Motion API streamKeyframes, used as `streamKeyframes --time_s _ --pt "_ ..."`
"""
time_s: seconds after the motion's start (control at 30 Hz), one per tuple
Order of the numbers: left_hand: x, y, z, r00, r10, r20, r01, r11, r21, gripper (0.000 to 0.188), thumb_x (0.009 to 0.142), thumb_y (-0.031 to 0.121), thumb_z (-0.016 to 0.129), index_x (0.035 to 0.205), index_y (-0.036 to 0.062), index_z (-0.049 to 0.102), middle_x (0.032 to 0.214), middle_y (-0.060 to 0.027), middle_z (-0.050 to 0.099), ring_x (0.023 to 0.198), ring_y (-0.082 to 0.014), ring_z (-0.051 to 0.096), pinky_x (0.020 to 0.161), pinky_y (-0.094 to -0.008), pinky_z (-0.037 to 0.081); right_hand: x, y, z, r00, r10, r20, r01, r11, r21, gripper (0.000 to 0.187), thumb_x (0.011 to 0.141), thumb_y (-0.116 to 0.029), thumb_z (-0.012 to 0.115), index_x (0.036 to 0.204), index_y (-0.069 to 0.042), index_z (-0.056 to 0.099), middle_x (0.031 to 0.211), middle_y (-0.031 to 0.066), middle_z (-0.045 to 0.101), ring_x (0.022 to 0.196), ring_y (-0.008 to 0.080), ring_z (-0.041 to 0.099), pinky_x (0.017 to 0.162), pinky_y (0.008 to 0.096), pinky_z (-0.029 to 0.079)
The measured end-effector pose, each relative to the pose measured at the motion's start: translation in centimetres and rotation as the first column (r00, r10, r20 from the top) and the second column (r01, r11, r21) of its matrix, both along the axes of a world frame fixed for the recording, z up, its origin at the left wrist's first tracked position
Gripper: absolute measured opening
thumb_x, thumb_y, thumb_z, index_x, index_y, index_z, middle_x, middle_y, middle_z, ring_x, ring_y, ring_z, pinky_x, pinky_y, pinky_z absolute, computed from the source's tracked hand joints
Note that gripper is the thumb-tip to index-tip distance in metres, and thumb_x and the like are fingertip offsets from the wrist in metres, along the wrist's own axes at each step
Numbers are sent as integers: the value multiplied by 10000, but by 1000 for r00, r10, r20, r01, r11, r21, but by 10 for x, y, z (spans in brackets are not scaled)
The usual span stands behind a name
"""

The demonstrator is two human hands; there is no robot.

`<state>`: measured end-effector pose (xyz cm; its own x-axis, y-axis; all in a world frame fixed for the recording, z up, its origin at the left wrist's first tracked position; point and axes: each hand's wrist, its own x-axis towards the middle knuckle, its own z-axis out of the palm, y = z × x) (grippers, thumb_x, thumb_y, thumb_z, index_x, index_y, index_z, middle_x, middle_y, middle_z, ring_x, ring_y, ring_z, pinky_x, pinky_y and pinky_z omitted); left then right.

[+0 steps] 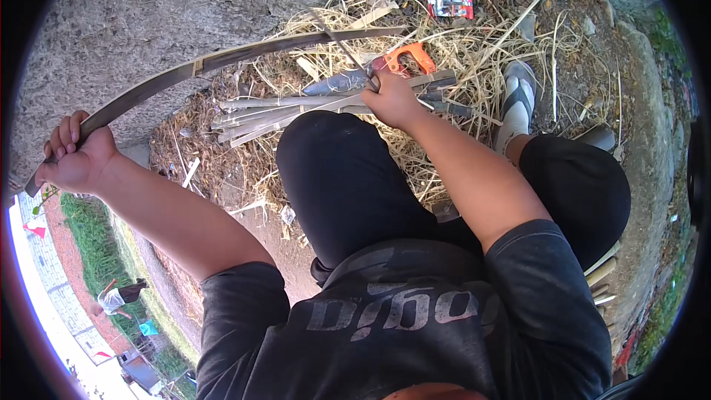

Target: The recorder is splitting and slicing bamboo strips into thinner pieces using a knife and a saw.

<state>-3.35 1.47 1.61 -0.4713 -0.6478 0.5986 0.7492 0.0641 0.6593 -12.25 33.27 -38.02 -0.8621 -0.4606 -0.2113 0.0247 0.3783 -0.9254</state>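
Observation:
My left hand (81,152) is wrapped round the near end of a long, dark bamboo strip (185,72), raised at the left. From there the strip slants up and right over the litter. My right hand (389,100) is closed round the handle of a thin-bladed knife (343,46), in front of my knee. Its blade points up and left and crosses the strip near the far end; whether it cuts in, I cannot tell. Just beyond that hand lies a tool with an orange handle (415,55), apparently a hand saw. Beneath sit several split bamboo strips (259,116), stacked loosely.
Pale bamboo shavings (474,44) cover the ground, with a red and white packet (449,5) among them. A rough stone wall (185,0) runs along the far side. My sandalled foot (518,96) rests at the right. Far left, another person (118,296) stands near grass.

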Motion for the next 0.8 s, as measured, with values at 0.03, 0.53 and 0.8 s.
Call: streamKeyframes --time_s 0.03,0.53,0.8 --pt "1 -2 -1 1000 6 3 -6 1000 0 644 864 765 319 695 148 403 531 59 304 444 -93 302 450 -225 311 0 2 -2 998 27 -57 -30 999 -43 362 804 -288 596 977 28 632 948 267 660 916 391 643 826 461 505" --pt "5 -9 -8 1000 -22 7 23 999 -23 641 865 764 320 678 156 406 522 62 308 444 -84 311 447 -220 320 -28 14 41 987 160 -27 -162 985 -55 266 776 -270 612 777 -10 562 633 98 552 576 231 525 572 370 435" --pt "14 -20 -17 971 -230 -59 232 973 20 652 816 793 396 632 172 476 511 89 350 423 -52 333 426 -190 291 -7 5 20 1000 18 -23 -13 983 181 391 807 -338 580 1002 -6 649 1033 232 662 982 371 635 876 447 496"
